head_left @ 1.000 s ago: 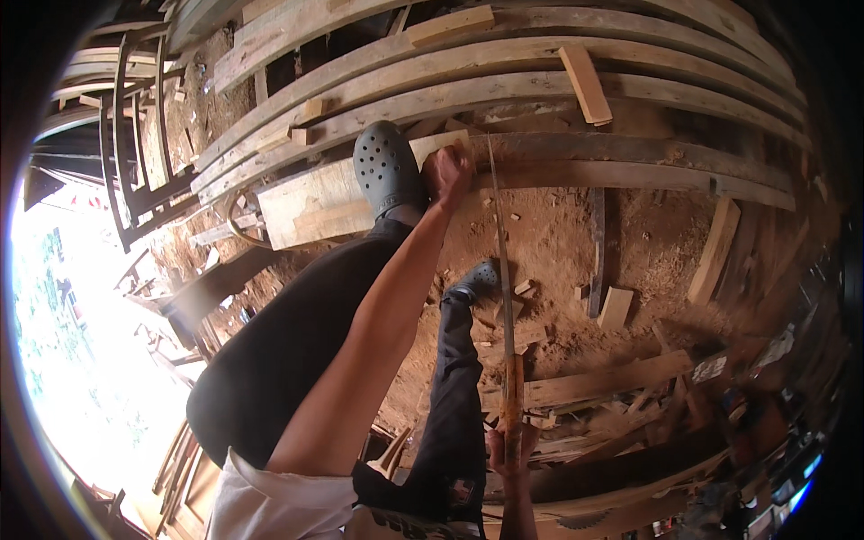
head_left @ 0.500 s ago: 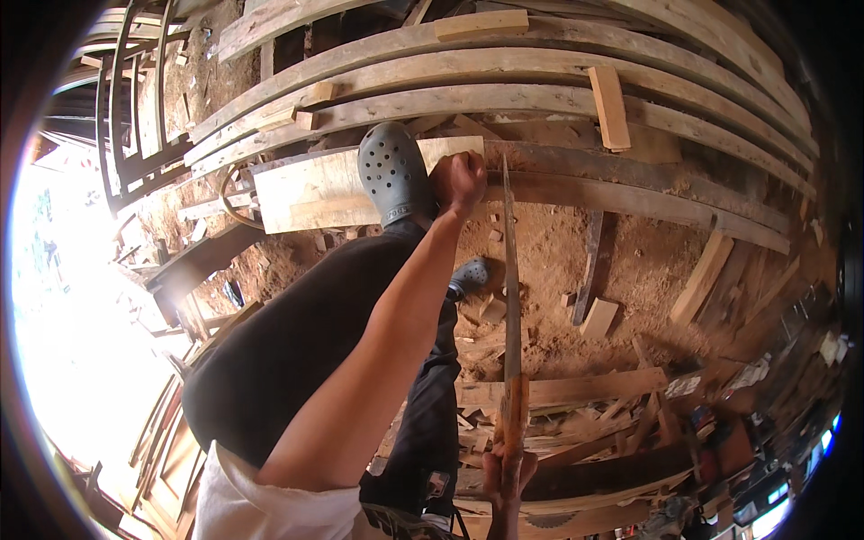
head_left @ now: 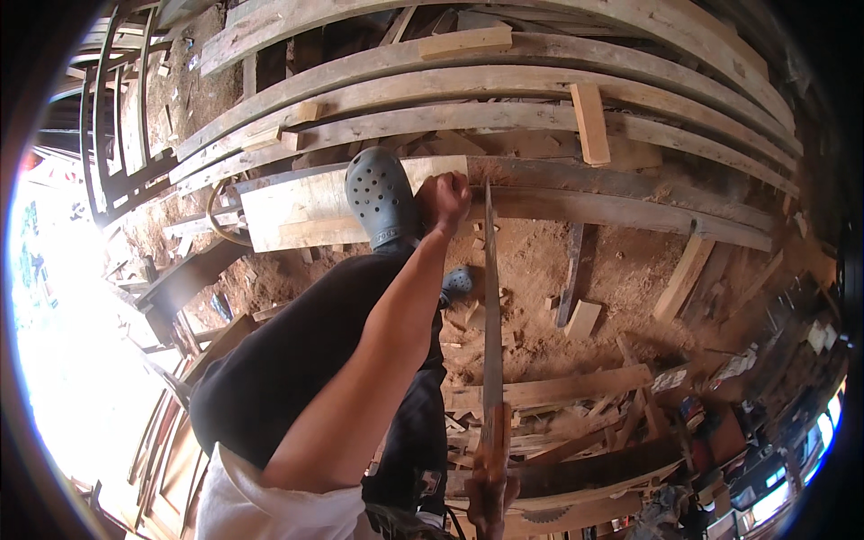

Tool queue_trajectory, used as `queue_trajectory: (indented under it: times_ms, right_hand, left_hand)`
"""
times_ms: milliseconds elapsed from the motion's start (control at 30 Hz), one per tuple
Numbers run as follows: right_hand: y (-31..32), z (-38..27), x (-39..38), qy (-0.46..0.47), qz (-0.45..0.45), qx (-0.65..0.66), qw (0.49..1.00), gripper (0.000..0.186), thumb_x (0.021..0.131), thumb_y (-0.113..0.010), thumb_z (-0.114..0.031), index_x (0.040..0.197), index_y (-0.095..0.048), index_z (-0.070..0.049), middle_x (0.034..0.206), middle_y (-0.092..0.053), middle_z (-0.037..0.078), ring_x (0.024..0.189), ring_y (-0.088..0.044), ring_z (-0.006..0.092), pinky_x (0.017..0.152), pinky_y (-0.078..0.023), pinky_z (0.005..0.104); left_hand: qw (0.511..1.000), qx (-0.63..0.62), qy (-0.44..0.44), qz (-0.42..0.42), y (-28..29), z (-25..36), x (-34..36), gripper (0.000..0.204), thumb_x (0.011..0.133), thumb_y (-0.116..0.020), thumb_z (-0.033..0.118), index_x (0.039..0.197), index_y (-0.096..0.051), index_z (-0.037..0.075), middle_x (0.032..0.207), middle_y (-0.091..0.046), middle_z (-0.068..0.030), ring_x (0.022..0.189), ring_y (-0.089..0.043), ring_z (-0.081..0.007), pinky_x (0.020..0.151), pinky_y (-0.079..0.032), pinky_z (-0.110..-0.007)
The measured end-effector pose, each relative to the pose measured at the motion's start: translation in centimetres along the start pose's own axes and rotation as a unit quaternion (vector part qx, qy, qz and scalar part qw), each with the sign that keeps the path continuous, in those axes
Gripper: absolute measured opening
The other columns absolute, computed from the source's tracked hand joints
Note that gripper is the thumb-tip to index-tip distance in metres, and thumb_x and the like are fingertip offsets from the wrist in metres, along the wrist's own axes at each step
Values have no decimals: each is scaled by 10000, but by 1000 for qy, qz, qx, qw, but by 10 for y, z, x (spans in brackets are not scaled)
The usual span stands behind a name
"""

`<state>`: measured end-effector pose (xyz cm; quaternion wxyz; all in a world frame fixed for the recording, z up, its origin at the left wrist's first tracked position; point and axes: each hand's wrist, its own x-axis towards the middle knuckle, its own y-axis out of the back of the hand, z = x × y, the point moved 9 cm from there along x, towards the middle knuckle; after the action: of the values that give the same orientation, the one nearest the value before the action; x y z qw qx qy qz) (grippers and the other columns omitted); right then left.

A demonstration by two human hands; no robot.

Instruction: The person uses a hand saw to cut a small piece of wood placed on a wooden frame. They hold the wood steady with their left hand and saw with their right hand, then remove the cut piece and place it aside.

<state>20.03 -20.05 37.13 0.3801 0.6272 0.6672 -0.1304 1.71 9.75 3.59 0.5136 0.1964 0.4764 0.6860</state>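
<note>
A pale wooden board lies along a dark beam ahead of me. My left foot, in a grey clog, stands on top of it. At the board's right end my left hand is closed, its fingers curled at the end by the clog. Just to the right, a handsaw points away from me, its narrow blade seen nearly edge-on and its tip at the beam. My right hand is closed round the saw's wooden handle at the lower edge, partly hidden by it.
Long timbers run across behind the beam, with a short block laid over them. Sawdust and offcuts cover the ground. My other clog is on the ground. Scrap wood lies at the lower right.
The whole view has shifted, so the beam and board sit slightly lower and further left. The saw and my right hand have come slightly back toward me. My left hand stays at the board's end.
</note>
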Motion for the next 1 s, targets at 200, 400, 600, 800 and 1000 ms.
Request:
queue_trajectory:
  times_ms: [200,400,600,800,1000]
  right_hand:
    - [0,3,17,-50,-47,-120,990,271,766,-660,28,998,-531,-28,585,-488,62,451,-437,191,436,-358,326]
    - [3,-15,28,114,59,-80,989,90,861,-626,-62,817,-552,-35,512,-452,72,424,-409,222,417,-340,342]
    - [-4,5,25,52,3,-89,995,248,801,-679,-31,1021,-567,-27,573,-467,83,438,-450,273,427,-341,388]
    - [-2,6,12,30,49,-48,997,149,809,-675,-73,878,-550,-31,542,-450,65,438,-445,260,437,-345,389]
    - [-1,11,12,69,49,-89,992,120,817,-638,-48,869,-531,-28,538,-471,64,439,-464,236,438,-371,345]
  left_hand:
    - [1000,-3,4,-13,-4,0,1,367,870,-542,355,755,-700,45,746,-664,-212,721,-651,-408,674,-507,-485]
    - [1000,-7,5,-28,-3,-1,-1,288,845,-579,335,729,-695,99,760,-669,-192,729,-652,-395,684,-514,-482]
    - [1000,2,6,-30,-4,0,-3,203,813,-612,313,724,-698,152,786,-675,-168,758,-658,-374,702,-525,-470]
    - [998,18,30,-47,-6,-3,-1,298,838,-567,356,765,-727,115,764,-680,-193,747,-668,-395,713,-531,-480]
    - [999,1,13,-44,-5,-2,-2,348,867,-535,341,734,-715,75,752,-673,-214,726,-662,-403,690,-526,-483]
